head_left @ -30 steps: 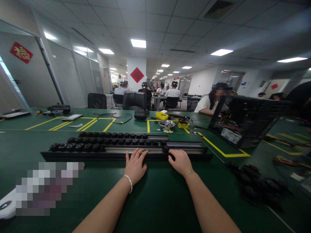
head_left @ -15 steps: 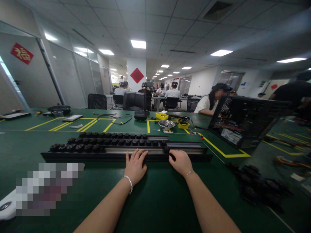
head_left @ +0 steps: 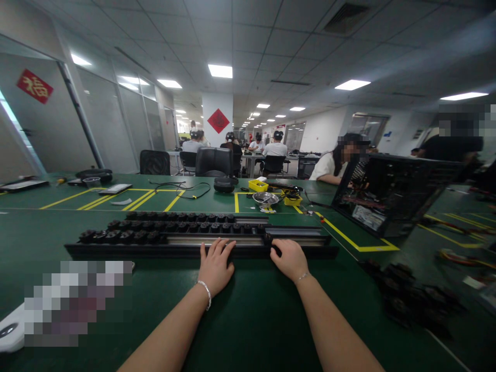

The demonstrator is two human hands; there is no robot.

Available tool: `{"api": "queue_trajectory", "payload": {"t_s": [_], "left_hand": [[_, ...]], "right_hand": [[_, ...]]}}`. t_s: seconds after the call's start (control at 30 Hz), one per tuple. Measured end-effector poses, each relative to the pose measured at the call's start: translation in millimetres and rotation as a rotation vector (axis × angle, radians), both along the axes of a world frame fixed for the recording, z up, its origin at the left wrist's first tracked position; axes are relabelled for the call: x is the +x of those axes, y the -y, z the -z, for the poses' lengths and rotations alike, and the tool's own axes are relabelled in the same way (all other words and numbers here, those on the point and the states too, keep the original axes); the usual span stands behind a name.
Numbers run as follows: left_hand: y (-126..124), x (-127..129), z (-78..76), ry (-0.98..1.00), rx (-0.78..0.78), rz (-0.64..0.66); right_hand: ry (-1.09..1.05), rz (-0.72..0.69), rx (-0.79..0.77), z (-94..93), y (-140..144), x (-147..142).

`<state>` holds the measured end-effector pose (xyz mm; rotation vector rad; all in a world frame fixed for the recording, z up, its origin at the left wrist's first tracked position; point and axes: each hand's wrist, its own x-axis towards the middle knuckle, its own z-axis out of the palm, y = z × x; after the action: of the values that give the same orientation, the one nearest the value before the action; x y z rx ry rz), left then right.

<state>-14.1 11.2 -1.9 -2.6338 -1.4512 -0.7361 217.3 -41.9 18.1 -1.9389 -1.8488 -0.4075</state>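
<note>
Long black rails [head_left: 197, 252] lie side by side across the green table in front of me. Rows of small black knob-like parts [head_left: 126, 236] sit in their channels, mostly toward the left. My left hand [head_left: 216, 264] lies over the front rail's near edge, fingers spread and resting on it. At the right of that rail, my right hand [head_left: 290, 257] has its fingers curled against a single black knob-like part [head_left: 267, 238] in the channel. Its fingertips are partly hidden, and the part's exact kind cannot be made out.
An open black computer case [head_left: 391, 196] stands at right, near a seated person [head_left: 329, 165]. A heap of black parts [head_left: 411, 294] lies at near right. Behind the rails are a metal bowl [head_left: 265, 199], a yellow tray [head_left: 258, 185] and cables [head_left: 182, 187]. A pixelated object [head_left: 73, 305] is at left.
My right hand and the black part at its fingertips have shifted very slightly right. My left hand stays in place. A standing person at far right has shifted.
</note>
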Motion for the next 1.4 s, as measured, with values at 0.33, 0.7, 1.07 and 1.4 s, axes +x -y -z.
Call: {"api": "queue_trajectory", "payload": {"t_s": [0.33, 0.7, 1.07, 1.4], "left_hand": [[-1.1, -0.8, 0.4, 0.007, 0.000, 0.010], [-0.6, -0.4, -0.6, -0.001, -0.005, 0.002], [1.0, 0.3, -2.7, -0.005, -0.019, -0.006], [-1.2, -0.6, 0.6, 0.018, -0.012, 0.011]], "right_hand": [[-0.013, 0.028, 0.029, -0.4, 0.4, 2.5], [-0.023, 0.031, 0.068, 1.0, 0.4, 4.5], [-0.017, 0.026, 0.117, 2.1, -0.4, 6.7], [-0.040, 0.029, 0.157, 3.1, -1.5, 7.5]]}}
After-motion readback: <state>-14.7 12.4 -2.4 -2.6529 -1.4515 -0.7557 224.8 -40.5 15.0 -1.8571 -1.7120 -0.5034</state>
